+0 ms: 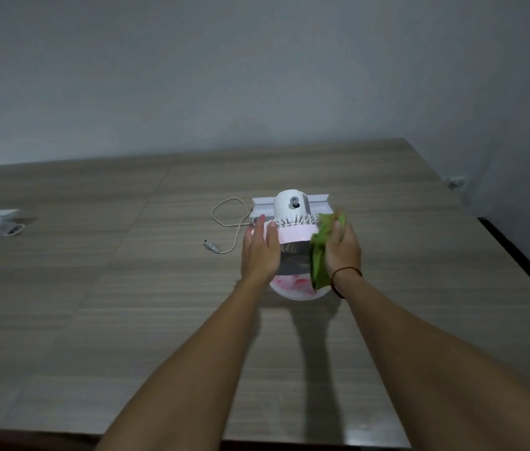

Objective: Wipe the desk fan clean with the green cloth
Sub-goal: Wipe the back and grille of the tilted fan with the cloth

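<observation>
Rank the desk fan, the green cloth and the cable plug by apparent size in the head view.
1. desk fan, largest
2. green cloth, partly hidden by the right hand
3. cable plug, smallest by far

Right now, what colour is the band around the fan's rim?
Pale pink band, seen best in the head view.

Bare desk (94,304) beyond cable (224,219)

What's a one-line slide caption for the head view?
Left hand steadies the desk fan on the table while the right hand presses the green cloth against its side.
</observation>
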{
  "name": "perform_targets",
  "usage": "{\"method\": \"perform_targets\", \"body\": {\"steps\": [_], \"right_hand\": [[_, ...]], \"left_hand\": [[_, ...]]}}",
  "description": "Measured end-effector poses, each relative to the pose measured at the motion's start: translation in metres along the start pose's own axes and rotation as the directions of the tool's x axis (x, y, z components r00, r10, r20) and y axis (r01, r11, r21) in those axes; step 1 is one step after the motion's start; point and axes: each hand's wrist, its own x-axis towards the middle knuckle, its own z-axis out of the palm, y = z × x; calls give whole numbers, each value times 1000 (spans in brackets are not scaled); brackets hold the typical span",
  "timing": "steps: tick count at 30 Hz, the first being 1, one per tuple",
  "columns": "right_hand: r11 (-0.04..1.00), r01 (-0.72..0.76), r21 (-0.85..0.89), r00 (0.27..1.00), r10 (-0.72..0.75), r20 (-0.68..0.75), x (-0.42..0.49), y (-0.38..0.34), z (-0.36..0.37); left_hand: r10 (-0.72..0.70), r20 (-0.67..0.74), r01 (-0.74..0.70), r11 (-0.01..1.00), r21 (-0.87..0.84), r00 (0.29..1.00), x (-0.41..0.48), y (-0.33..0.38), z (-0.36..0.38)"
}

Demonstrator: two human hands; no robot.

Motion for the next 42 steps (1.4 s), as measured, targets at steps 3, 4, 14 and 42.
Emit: {"method": "perform_targets", "body": {"steps": [3, 4, 14, 42], "right_hand": [[910, 321, -261, 945, -289, 156, -4, -13, 12], [862, 397, -316, 915, -342, 216, -4, -15, 14], [768, -501, 399, 865, 437, 245, 20, 24, -1], [865, -216, 453, 962, 269, -56, 41, 16, 30]], "left_hand": [[-29, -52, 29, 1000, -4, 998, 5, 4, -1], [-31, -57, 32, 999, 16, 998, 6, 4, -3], [184, -51, -184, 983, 0, 982, 18, -13, -6], [13, -113, -18, 999, -40, 994, 38, -4, 0]]}}
